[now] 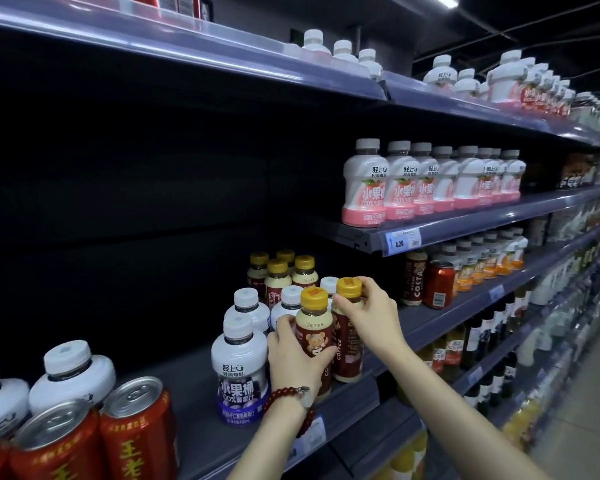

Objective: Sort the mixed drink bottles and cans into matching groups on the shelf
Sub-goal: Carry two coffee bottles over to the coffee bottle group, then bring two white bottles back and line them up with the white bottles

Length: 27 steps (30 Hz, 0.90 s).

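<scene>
In the lower middle of the frame, the left hand (297, 355) is wrapping around the body of a brown coffee bottle with a yellow cap and a bear on its label (314, 337), fingers curled close together against the label and the thumb lying across its front. A red bead bracelet (288, 401) is circling that wrist. Just to the right, the right hand (371, 315) is pinching the neck of a second brown coffee bottle with a yellow cap (349, 327), thumb and fingertips closing just under the cap. Both bottles are standing upright, touching each other, near the front edge of the grey metal shelf (430, 318).

Behind them, toward the centre of the frame, four more yellow-capped coffee bottles (281, 275) are standing in a cluster. To the left of the hands, white bottles with white caps and a purple blueberry label (239, 368) are standing in a row running back. In the lower left corner, red drink cans with silver tops (132, 431) are sitting in front of more white bottles. At right on the same shelf, a dark Costa coffee bottle (414, 278) is standing beside a red can (439, 284). On the shelf above, at the right of the frame, pink-labelled white bottles (364, 183) are lining up in a row.
</scene>
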Each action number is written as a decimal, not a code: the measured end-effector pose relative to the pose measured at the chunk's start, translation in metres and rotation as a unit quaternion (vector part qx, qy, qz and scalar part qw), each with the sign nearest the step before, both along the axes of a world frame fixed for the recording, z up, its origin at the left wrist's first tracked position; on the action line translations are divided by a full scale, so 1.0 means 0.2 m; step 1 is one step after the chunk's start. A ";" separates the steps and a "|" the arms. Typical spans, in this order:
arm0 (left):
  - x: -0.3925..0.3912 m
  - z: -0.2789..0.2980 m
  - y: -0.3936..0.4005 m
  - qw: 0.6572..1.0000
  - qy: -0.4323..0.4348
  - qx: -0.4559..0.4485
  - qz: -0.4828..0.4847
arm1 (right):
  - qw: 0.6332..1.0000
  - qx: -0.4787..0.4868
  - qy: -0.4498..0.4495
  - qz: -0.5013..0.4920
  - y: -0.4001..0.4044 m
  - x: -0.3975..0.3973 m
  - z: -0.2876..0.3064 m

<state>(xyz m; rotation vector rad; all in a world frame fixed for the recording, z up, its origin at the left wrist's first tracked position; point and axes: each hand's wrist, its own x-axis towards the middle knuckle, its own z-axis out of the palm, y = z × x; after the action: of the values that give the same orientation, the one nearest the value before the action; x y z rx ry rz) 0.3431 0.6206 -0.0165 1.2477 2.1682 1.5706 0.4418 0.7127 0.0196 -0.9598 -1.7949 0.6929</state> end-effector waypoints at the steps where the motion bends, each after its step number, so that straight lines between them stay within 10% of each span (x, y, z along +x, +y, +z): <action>1: 0.00 0.00 -0.01 1.000 0.002 -0.007 -0.007 | 1.000 -0.002 0.000 0.004 0.00 0.00 0.00; 17: -0.03 0.28 -0.37 0.987 0.093 0.129 0.009 | 0.980 0.190 0.056 0.016 -0.34 0.02 0.14; 27: -0.17 0.16 -0.36 0.993 0.001 0.066 0.097 | 0.983 -0.050 0.003 0.176 -0.33 -0.46 0.18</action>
<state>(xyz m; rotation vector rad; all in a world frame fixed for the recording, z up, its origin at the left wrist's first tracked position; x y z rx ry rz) 0.3096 0.5484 0.0158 1.1019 2.2796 1.8142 0.3501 0.6468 0.0555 -0.7078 -1.9601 1.0121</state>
